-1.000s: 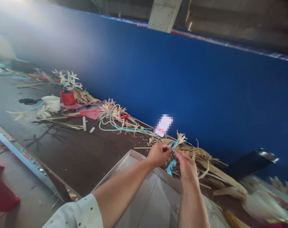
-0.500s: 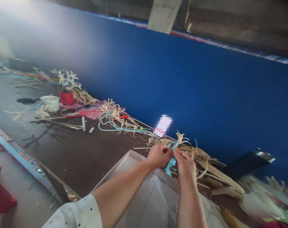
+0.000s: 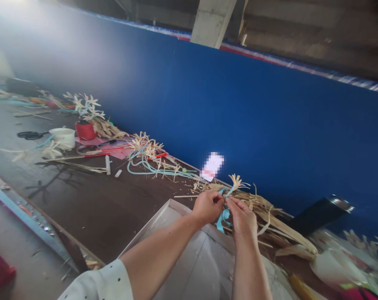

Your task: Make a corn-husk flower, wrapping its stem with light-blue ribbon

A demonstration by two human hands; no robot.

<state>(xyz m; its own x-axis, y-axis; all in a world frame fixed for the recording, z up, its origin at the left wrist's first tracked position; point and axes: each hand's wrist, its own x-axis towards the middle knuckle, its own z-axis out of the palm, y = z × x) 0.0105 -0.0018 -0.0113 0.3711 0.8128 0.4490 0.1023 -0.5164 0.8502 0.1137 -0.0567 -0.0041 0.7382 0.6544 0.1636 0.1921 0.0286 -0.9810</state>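
Pinching a cream, narrow-petalled flower [image 3: 236, 182] by its thin light-blue stem with thumb and fingertips of the bare right hand [image 3: 244, 216], near the far rim of a shallow whitish box [image 3: 204, 262]. Close beside, with fingers of the bare left hand [image 3: 207, 206] curled together near the stem; exact grip too small to tell. Below, between both hands, with a loose curl of flat light-blue ribbon [image 3: 220, 221]. Backed by dry straw-coloured husks [image 3: 290, 231] on a dark brown tabletop [image 3: 114, 200], against a tall blue partition [image 3: 239, 104].
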